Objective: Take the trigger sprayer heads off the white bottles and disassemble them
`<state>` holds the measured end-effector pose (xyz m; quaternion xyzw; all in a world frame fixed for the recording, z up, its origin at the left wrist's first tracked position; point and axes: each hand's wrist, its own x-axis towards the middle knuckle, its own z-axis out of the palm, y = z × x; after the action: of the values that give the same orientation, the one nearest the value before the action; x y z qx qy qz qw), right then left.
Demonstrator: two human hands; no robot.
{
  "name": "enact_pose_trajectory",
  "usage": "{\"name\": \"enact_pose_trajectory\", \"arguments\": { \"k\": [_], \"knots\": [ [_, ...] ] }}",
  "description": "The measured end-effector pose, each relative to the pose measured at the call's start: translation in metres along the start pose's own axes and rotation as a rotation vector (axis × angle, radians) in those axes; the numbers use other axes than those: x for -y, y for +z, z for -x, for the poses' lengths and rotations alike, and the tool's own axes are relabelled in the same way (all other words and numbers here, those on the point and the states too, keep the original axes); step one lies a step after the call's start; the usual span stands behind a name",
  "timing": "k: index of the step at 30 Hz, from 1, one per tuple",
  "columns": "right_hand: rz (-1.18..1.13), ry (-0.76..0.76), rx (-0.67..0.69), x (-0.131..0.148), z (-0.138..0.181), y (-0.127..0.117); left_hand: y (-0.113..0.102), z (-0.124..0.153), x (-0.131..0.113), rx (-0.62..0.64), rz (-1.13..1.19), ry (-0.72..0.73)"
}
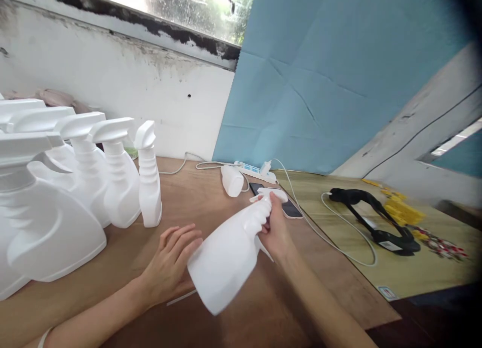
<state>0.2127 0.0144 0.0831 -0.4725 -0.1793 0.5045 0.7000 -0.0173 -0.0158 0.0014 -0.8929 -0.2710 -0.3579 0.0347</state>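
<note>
The right hand grips a white spray bottle by its ribbed neck, fingers wrapped tight around it just under the trigger head, and holds it tilted above the brown table, head pointing away and to the right, base low and toward the person. The left hand lies just beside the bottle's base with fingers spread and loosely extended, fingertips touching or nearly touching the bottle's side (which of the two cannot be told); it pinches nothing. A thin white strip lies on the table under the bottle's base, near the left wrist. To the left stands a row of finished spray bottles, upright and packed side by side, their trigger heads all pointing right. Farther back, a headless bottle lies on its side next to a white power strip by the blue sheet. A phone lies flat just beyond the right hand, partly hidden behind the trigger head. On the lighter table to the right sit a black stand with a white cable looping around it, and beyond it some yellow pieces
</note>
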Motion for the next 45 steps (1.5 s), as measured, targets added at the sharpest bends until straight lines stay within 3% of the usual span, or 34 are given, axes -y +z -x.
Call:
{"name": "enact_pose_trajectory", "arguments": {
  "k": [3, 9, 12, 14, 16, 21, 25, 27, 29, 31, 35, 38, 39, 41, 45],
  "knots": [
    [-0.025, 0.069, 0.04, -0.005, 0.003, -0.011, -0.002, 0.0, 0.001, 0.09, 0.112, 0.055],
    [-0.041, 0.138, -0.007, -0.023, -0.004, -0.021, 0.002, 0.009, 0.004, -0.13, 0.108, 0.074],
    [-0.046, 0.142, -0.036, -0.032, -0.009, -0.024, 0.005, 0.011, 0.004, -0.123, 0.159, 0.107],
    [-0.053, 0.134, -0.049, -0.036, -0.013, -0.027, 0.002, 0.008, -0.001, -0.126, 0.218, 0.055],
    [-0.06, 0.135, -0.058, -0.037, -0.016, -0.029, -0.006, 0.0, -0.01, -0.112, 0.316, -0.119],
    [-0.079, 0.167, -0.054, -0.036, -0.017, -0.034, -0.036, -0.03, -0.036, -0.024, 0.669, -0.711],
    [-0.101, 0.151, 0.015, -0.029, -0.009, -0.029, -0.046, -0.041, -0.043, 0.076, 1.201, -1.287],
    [-0.118, 0.126, 0.041, -0.025, -0.008, -0.026, -0.043, -0.038, -0.041, 0.174, 1.462, -1.456],
    [-0.135, 0.119, 0.052, -0.023, -0.01, -0.024, -0.038, -0.032, -0.039, 0.184, 1.6, -1.4],
    [-0.153, 0.121, 0.047, -0.023, -0.013, -0.025, -0.035, -0.024, -0.035, 0.09, 1.494, -1.177],
    [-0.182, 0.127, 0.035, -0.025, -0.014, -0.028, -0.037, -0.013, -0.026, -0.036, 0.599, -0.664],
    [-0.185, 0.141, 0.049, -0.026, -0.011, -0.029, -0.043, -0.014, -0.022, 0.005, 0.321, -0.432],
    [-0.187, 0.141, 0.052, -0.026, -0.01, -0.028, -0.045, -0.016, -0.023, 0.022, 0.343, -0.44],
    [-0.191, 0.141, 0.059, -0.024, -0.009, -0.028, -0.048, -0.022, -0.026, 0.059, 0.498, -0.602],
    [-0.206, 0.146, 0.071, -0.021, -0.014, -0.03, -0.05, -0.033, -0.034, 0.132, 1.091, -1.137]
  ]
}}
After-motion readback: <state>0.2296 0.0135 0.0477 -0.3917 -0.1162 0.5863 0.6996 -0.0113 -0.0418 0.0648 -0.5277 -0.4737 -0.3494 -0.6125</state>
